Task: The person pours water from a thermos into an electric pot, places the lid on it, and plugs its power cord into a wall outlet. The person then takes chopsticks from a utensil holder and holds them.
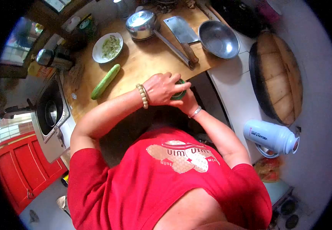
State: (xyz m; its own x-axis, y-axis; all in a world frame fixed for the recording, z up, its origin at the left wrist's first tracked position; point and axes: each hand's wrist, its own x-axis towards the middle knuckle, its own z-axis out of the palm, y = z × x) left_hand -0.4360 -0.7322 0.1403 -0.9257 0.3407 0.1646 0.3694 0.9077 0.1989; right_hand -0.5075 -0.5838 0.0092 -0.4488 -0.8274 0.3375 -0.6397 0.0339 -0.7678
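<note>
Two hands, one green object (179,95).
My left hand (163,89)'s grip curls part-closed around it; my right hand (189,102)'s I cannot tell.

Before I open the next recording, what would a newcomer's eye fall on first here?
The bright red shirt fills the lower middle. Just above it, the left hand and right hand meet at a partly hidden green object near the front edge of the wooden worktop. Farther back, the broad cleaver lies between the saucepan and the metal bowl.
</note>
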